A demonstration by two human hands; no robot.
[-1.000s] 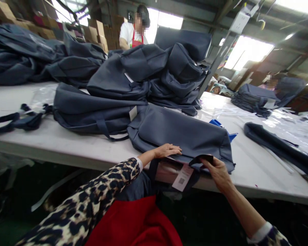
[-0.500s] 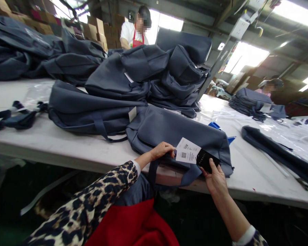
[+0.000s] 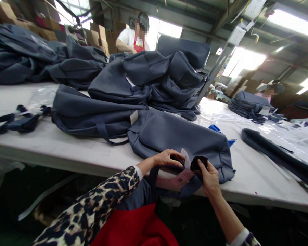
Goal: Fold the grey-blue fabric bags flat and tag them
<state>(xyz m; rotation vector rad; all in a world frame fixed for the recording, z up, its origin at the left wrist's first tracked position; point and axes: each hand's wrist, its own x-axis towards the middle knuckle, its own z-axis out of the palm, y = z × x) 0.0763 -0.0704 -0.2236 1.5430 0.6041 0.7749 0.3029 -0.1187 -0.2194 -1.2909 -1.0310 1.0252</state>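
A dark grey-blue bag [image 3: 179,138] lies flat at the near edge of the white table [image 3: 66,153]. My left hand [image 3: 166,158] curls over the bag's near edge, fingers closed on the fabric by its opening. My right hand [image 3: 207,176] pinches a small black tag [image 3: 198,163] just beside it. White paper tags [image 3: 185,171] with a printed code hang between the two hands, partly folded under my fingers. Both sleeves are leopard print.
More grey-blue bags [image 3: 143,82] are heaped behind and to the left. Loose straps [image 3: 12,121] lie at the far left. A blue object [image 3: 217,130] and clear plastic sheets [image 3: 284,133] are at the right. One person in a red apron [image 3: 133,37] stands behind the pile, another person [image 3: 272,90] at far right.
The tags, held flat and spread above the bag half a second ago, are now folded down between my hands. Both hands have drawn closer together at the bag's near edge.
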